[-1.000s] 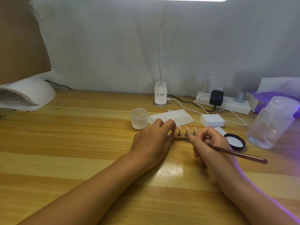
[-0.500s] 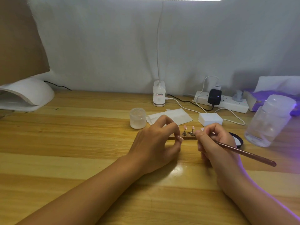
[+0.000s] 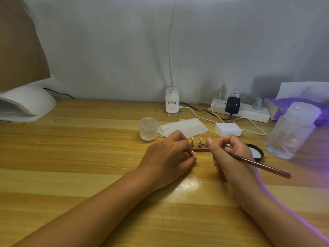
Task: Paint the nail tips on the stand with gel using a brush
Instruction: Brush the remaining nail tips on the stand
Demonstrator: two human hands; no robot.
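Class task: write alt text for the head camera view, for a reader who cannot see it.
Two hands work at a small nail stand on a wooden table: the left hand grips its end, and the right hand holds a brush beside two pink nail tips.

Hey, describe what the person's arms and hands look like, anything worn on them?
Both forearms are bare to the bottom edge of the view: no sleeves, watch, bracelets, rings or gloves show. The left hand has glossy pale pink polish on the fingernails that show. The right hand shows one short nail on its thumb, which looks unpainted. A purple glow edges the right forearm.
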